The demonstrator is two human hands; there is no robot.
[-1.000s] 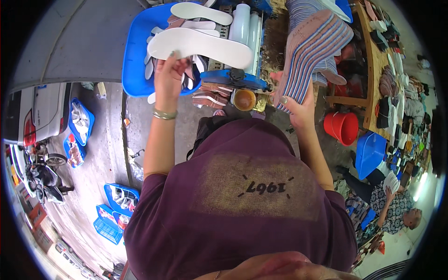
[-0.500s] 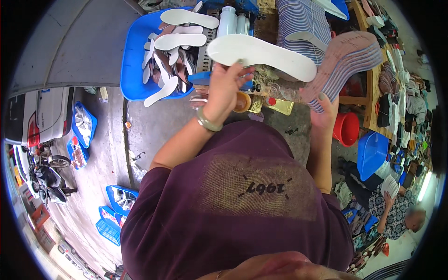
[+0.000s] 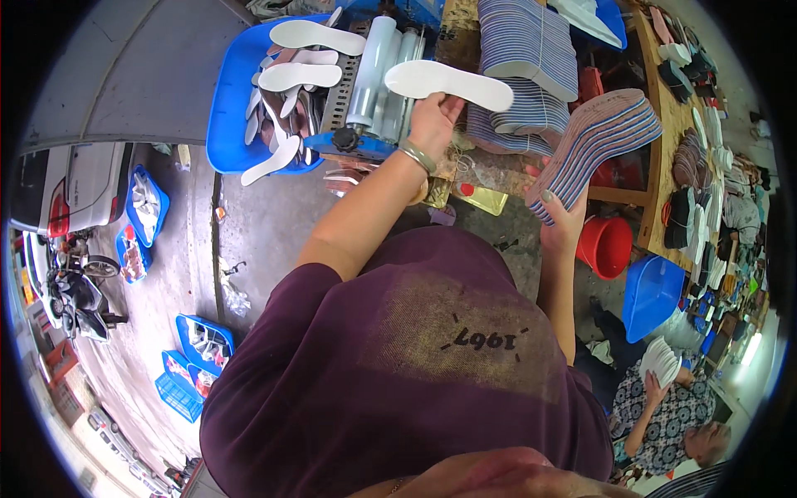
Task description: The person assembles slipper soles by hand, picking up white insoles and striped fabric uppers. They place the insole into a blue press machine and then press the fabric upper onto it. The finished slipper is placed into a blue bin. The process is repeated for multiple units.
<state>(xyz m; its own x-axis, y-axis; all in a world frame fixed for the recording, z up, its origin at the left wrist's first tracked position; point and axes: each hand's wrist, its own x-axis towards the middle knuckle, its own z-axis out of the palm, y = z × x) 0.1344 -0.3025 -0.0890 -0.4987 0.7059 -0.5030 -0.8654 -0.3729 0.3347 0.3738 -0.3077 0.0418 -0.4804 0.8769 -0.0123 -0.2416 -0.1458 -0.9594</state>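
My left hand (image 3: 432, 121) is closed on the near edge of a white insole (image 3: 448, 83), held flat beside the metal rollers (image 3: 375, 73) of a small blue-framed machine. Its fingertips are partly hidden under the insole. My right hand (image 3: 566, 221) grips the lower end of a fanned stack of insoles (image 3: 596, 137), brownish on top with striped blue and white edges. Beyond them, on the wooden bench, lie tied bundles of similar insoles (image 3: 527, 50). Left of the rollers, a blue bin (image 3: 226, 112) holds loose white and brown insoles.
A red bucket (image 3: 604, 247) and a blue tub (image 3: 654, 299) stand right of me. A yellow tin (image 3: 481, 199) is by the bench edge. At lower right, another person (image 3: 664, 407) holds several white insoles. Blue crates (image 3: 199, 349) and a motorbike (image 3: 79, 299) are left.
My left hand has moved right and farther away with the white insole, relative to the rollers. The stack in my right hand has tilted, showing more striped edges. The view has shifted.
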